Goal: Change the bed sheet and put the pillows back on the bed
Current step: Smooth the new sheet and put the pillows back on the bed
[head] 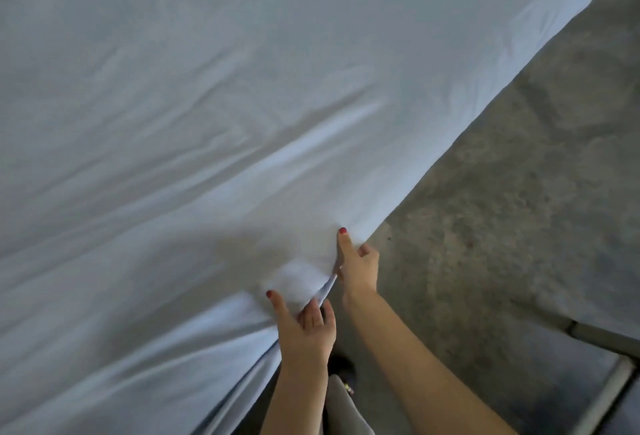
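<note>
both hands on the sheet edge

mottled grey carpet floor point(502, 192) at 3 o'clock, pale metal frame point(602, 396) at 5. white cotton bed sheet point(207, 105) covers the bed, long axis 7 to 1. left hand point(306, 327) and right hand point(358, 263) pinch its edge at 6, thumbs on top.

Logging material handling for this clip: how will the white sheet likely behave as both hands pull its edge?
The sheet looks floppy: it bunches between the left hand and right hand. It is probably light, since pinching fingers lift it. Creases fanning from the grip suggest it drags and wrinkles rather than sliding flat.
</note>
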